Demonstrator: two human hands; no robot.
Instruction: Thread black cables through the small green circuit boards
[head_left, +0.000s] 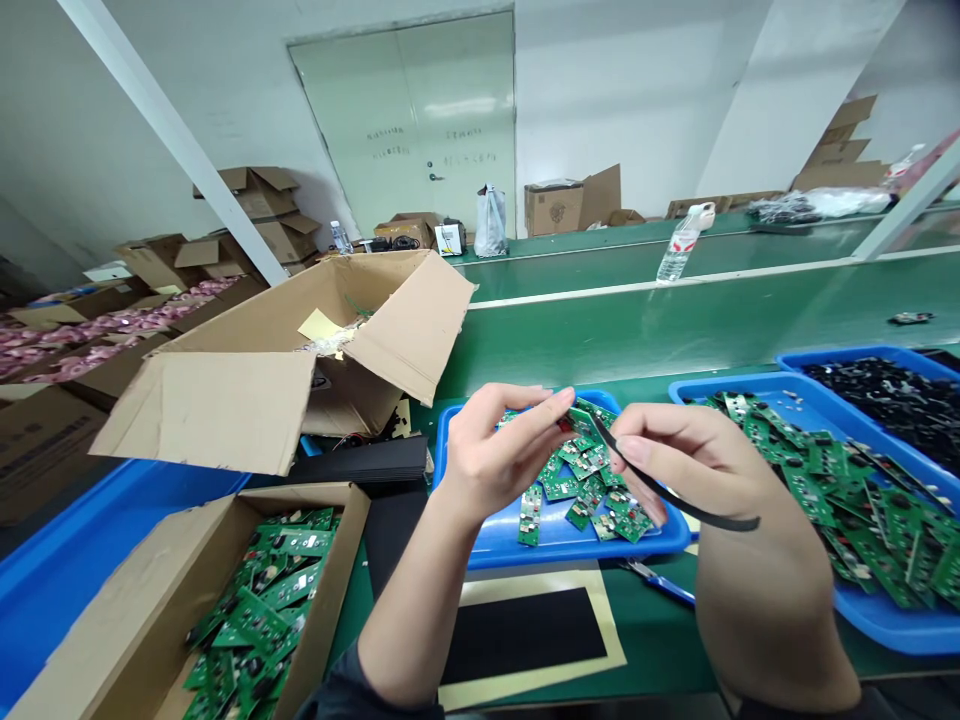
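My left hand [495, 450] is pinched on the edge of a small green circuit board [579, 416], partly hidden by its fingers. Between the thumb and fingers of my right hand [690, 460] is a thin black strip [675, 497], its free end curving out to the right. The strip's other end meets or nearly meets the board; I cannot tell if it touches. Both hands hover over a blue tray [585, 552] with loose circuit boards [559, 480]. In front of it, a black sheet [529, 635] lies on yellowish backing paper [616, 645].
A cardboard box of circuit boards [262, 610] stands at left, a large open carton [225, 400] behind it. More boards fill a right-hand blue tray [862, 630], with black parts [885, 400] in another beyond. A blue-handled tool [664, 583] lies near my right wrist. A bottle [677, 250] stands behind.
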